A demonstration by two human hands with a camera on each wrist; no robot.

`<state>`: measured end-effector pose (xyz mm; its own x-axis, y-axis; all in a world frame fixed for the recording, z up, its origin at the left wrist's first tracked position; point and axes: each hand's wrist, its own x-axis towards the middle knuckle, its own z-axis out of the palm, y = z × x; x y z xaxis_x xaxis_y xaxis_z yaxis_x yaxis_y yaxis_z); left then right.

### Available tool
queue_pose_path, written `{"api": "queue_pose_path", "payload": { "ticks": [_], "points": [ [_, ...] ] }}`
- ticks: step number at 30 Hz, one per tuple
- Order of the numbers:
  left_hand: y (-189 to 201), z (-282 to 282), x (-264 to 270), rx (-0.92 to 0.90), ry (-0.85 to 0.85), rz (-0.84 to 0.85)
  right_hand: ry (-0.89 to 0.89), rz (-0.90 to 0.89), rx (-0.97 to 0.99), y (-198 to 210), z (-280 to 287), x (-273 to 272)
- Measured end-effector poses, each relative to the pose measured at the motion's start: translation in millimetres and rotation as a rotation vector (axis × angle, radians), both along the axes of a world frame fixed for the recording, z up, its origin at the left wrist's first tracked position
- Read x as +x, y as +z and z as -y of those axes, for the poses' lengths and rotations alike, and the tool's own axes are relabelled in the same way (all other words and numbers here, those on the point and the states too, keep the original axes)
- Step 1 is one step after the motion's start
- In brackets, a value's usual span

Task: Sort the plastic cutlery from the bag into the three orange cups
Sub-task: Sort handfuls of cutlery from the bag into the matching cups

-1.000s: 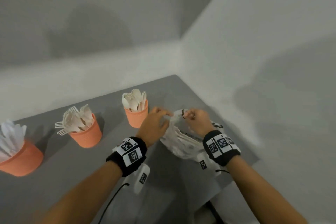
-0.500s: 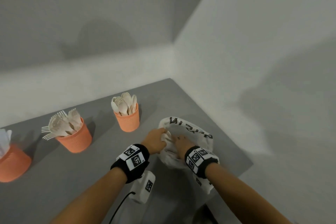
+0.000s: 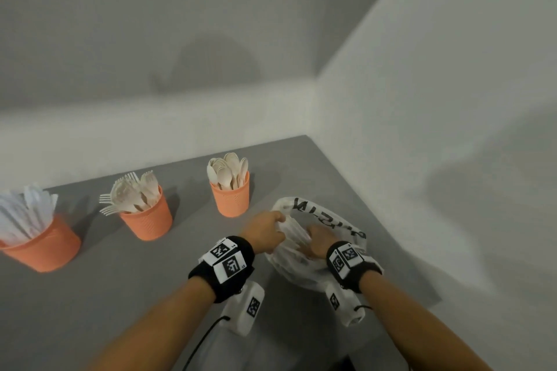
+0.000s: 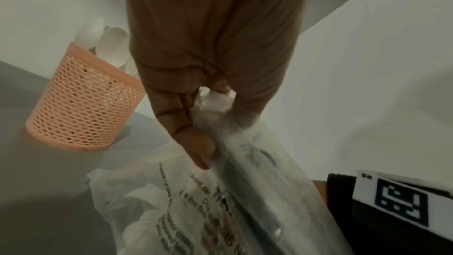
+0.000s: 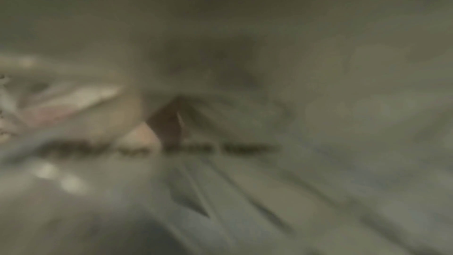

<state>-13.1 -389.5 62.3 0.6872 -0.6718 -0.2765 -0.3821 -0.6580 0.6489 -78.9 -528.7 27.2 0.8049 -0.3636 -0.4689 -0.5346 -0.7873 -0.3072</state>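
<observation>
A white plastic bag [image 3: 291, 267] with black print lies on the grey table [image 3: 90, 295] at the right. My left hand [image 3: 278, 222] pinches the bag's near-left rim and holds the mouth open; the left wrist view shows the thumb and fingers [image 4: 196, 143] closed on the film [image 4: 196, 201]. My right hand [image 3: 316, 238] is down inside the bag with its fingers hidden, and the right wrist view is a blur of plastic. Three orange cups stand in a row: knives [image 3: 39, 247], forks [image 3: 147, 217], spoons [image 3: 230, 196].
A white wall [image 3: 422, 159] runs close along the table's right edge and another stands behind the cups. The spoon cup [image 4: 81, 104] stands just left of the bag. The table's front edge is near my forearms.
A second ago both hands held the bag's mouth up and apart. Since then the right hand has gone down into the bag, while the left keeps its hold on the rim.
</observation>
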Motion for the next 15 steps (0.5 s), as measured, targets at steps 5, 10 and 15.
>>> {"api": "queue_pose_path", "payload": {
  "ticks": [5, 10, 15],
  "points": [
    [1.4, 0.2, 2.7, 0.021, 0.048, 0.001, 0.035, 0.050, 0.002, 0.1, 0.5, 2.4],
    [0.4, 3.6, 3.6, 0.002, 0.056, -0.024, 0.085, 0.034, -0.040, -0.4, -4.1, 2.0],
    [2.1, 6.8, 2.8, 0.021, 0.059, -0.050, 0.142, -0.065, -0.111, 3.5, -11.3, -0.7]
  ]
}}
